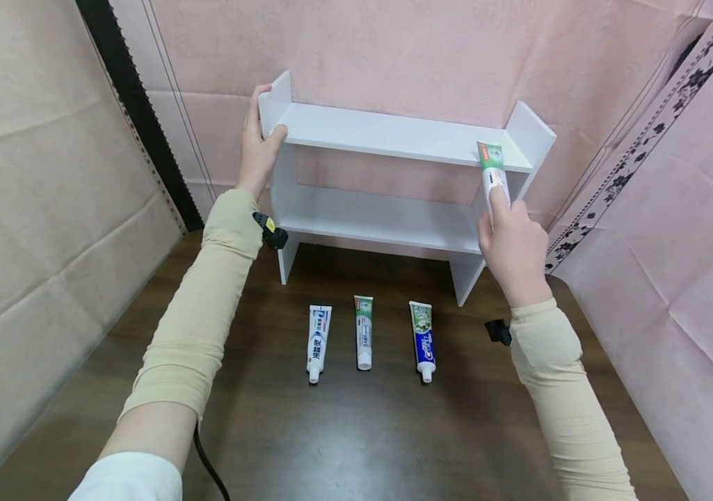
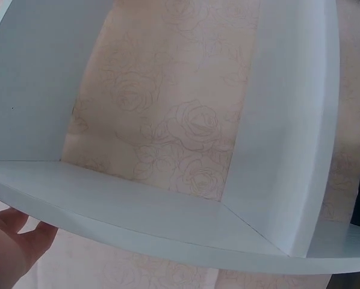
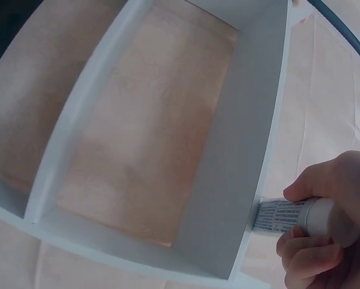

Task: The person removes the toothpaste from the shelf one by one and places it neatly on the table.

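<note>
My left hand [image 1: 259, 146] grips the upper left side panel of a white two-tier shelf [image 1: 387, 132], thumb in front. In the left wrist view, its fingers [image 2: 38, 241] touch the panel's outer face. My right hand [image 1: 513, 243] holds a green-and-white toothpaste tube [image 1: 491, 163] by its cap end, over the right end of the top board. In the right wrist view, thumb and curled fingers surround the tube [image 3: 279, 215], and its far end is hidden past the board's edge. The lower board [image 1: 381, 216] bears nothing.
On the dark wooden table [image 1: 331, 445], in front of the shelf, lie a white-and-blue tube [image 1: 318, 341], a green-and-white tube [image 1: 364, 332] and a green-and-blue tube [image 1: 423, 341]. Pink patterned cloth [image 1: 394, 56] hangs behind. A black cable [image 1: 209, 463] runs beside the left arm.
</note>
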A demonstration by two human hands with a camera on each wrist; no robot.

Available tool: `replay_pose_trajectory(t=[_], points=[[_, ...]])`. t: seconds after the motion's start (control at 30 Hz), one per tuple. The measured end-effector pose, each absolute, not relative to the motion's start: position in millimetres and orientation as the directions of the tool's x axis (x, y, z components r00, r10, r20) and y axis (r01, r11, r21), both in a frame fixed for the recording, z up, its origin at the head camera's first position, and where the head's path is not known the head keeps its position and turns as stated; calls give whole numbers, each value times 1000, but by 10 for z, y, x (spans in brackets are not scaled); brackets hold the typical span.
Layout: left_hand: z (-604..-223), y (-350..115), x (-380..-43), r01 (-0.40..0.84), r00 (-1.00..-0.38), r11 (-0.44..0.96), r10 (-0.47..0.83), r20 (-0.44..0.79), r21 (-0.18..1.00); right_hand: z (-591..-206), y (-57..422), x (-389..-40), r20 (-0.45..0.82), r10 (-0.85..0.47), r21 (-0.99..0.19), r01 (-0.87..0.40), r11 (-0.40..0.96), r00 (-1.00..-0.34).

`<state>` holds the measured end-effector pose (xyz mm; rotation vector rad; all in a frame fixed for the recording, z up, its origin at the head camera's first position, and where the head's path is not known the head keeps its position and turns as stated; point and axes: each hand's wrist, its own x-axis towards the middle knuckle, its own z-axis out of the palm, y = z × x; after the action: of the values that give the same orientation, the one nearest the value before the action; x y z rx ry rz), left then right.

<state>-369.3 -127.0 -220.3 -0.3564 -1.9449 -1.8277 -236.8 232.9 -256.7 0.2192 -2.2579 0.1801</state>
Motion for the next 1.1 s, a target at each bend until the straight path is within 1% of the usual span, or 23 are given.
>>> replay_pose_trajectory(t=[0.4, 0.5, 0.57, 0.63, 0.77, 0.9, 1.0, 1.1], points=[[-2174, -1309, -3746, 463, -874, 103, -113, 473, 880, -2717, 2422, -2265, 794, -107, -40, -228, 973, -599], [-2171, -1311, -3749, 464, -874, 97, -115, 473, 881, -2769, 2444, -2237, 790, -108, -39, -226, 973, -603], [-2164, -1311, -3747, 470, -870, 96, -117, 479, 877, -2815, 2468, -2207, 774, -95, -74, -239, 968, -626], [-2162, -1305, -3746, 474, -867, 101, -120, 484, 875, -2895, 2504, -2177, 743, -89, -115, -257, 959, -663], [-2195, -1276, -3741, 466, -871, 109, -120, 477, 878, -3169, 2589, -2061, 669, -64, -191, -255, 948, -740], [-2240, -1254, -3743, 464, -872, 113, -116, 476, 878, -3423, 2641, -1896, 645, -18, -229, -216, 949, -764], [-2235, -1265, -3753, 486, -859, 106, -128, 496, 868, -3476, 2649, -1810, 643, -9, -240, -213, 947, -766], [-2250, -1248, -3763, 481, -859, 115, -134, 494, 869, -3514, 2676, -1729, 607, -14, -247, -205, 947, -795]])
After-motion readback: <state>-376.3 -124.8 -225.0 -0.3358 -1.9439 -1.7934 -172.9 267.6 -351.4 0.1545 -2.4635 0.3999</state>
